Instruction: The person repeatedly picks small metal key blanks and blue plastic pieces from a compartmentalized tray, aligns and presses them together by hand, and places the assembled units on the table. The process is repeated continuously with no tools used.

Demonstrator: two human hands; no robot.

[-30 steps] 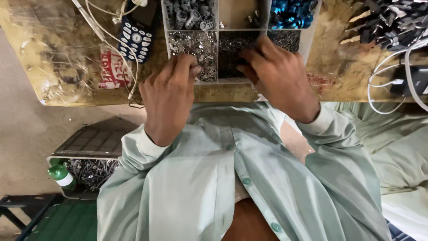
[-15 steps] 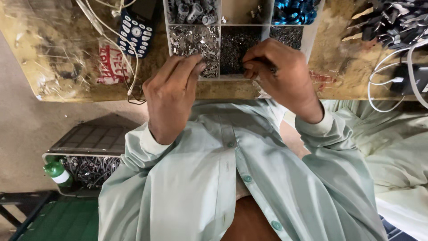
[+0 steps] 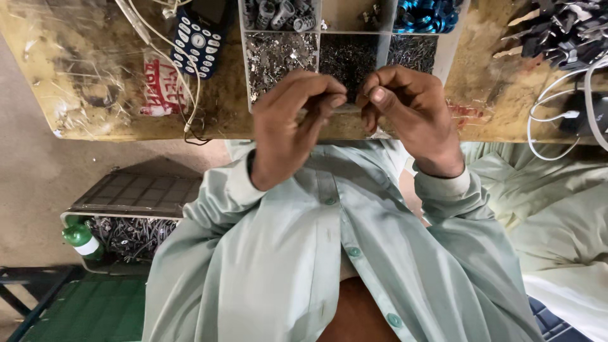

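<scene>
Your hands have lifted out of the compartment tray (image 3: 253,57) and met above the desk (image 3: 95,82) edge. Left hand (image 3: 288,126) and right hand (image 3: 408,117) each pinch something tiny, barely visible; joining looks unfinished.

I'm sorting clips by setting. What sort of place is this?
Probably a small repair or assembly workbench for electronics. A compartmented parts tray holds tiny metal pieces, a keypad phone lies on the worn wooden bench, and white cables trail beside it. Both hands pinch something small.
</scene>
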